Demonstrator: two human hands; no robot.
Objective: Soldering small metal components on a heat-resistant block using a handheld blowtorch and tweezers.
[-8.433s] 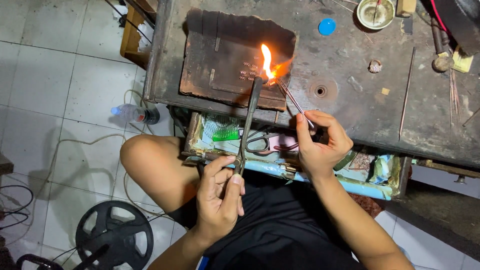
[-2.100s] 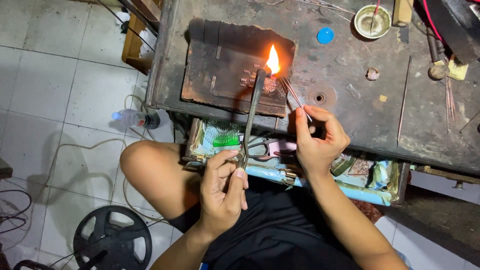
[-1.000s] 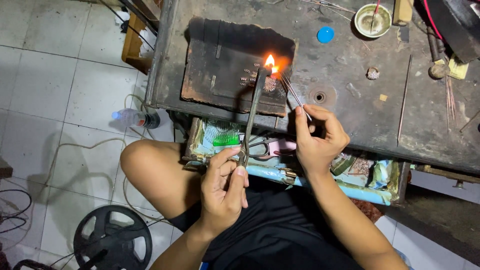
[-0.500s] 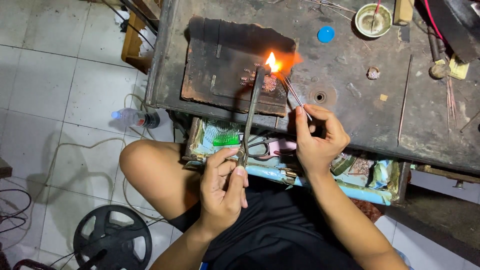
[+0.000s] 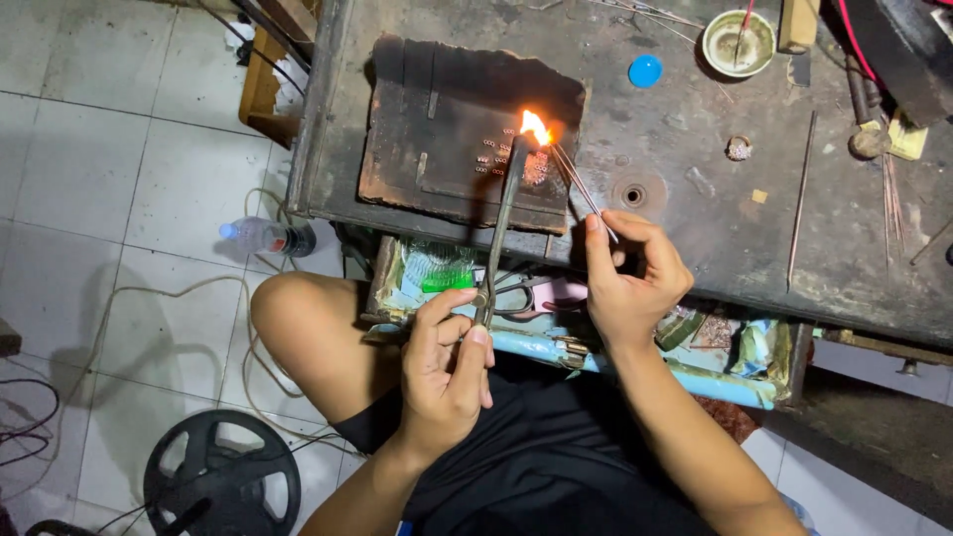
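While the flame has shrunk slightly at upper centre of the frame, the torch remains gripped in left hand fingers and the thin rod pinched by the right hand over the charred block on the bench, suggesting heating continues.

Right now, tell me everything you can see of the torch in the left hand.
The torch is a long, thin, dark metal tube, held near its lower end by the left hand. It slants up over the bench edge to the charred block. Its tip burns with a small orange flame beside the thin tweezers.
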